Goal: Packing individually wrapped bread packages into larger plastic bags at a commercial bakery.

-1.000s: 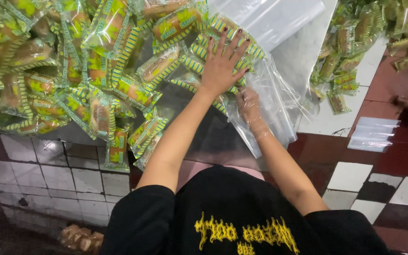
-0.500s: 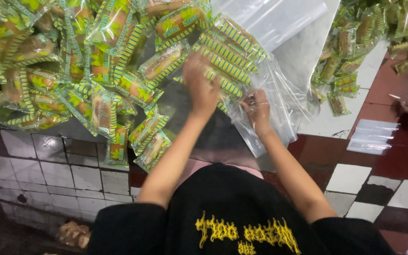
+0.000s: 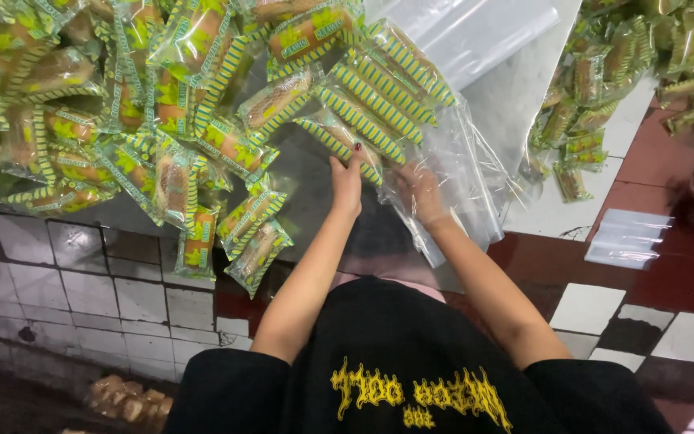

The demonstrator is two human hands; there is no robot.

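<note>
The row of yellow-and-green striped snack packets [image 3: 379, 96] lies side by side, partly inside the mouth of the clear plastic bag [image 3: 451, 173], and that neat side-by-side order is what lets the row pass in as one flat layer. The bag itself rests on the grey table [image 3: 524, 88], its open end turned toward you.

Your left hand [image 3: 347, 181] presses its fingertips on the near ends of the packets at the left of the row; it is flat and pushing, not wrapped around anything, which keeps the ends level. Your right hand [image 3: 419, 193] sits just right of it, seen through the film, its fingers curled on the plastic bag's lower edge so the mouth stays spread; whether it also touches a packet, I cannot tell.

Left of the row, a loose heap of green-and-yellow wrapped snacks [image 3: 130, 120] covers the table, close enough to draw from. Right of the bag, well apart, a second heap of the same wrapped snacks [image 3: 620, 72] lies on the table, and a flat stack of empty clear bags [image 3: 626, 239] rests on the tiled floor [image 3: 684, 337].
</note>
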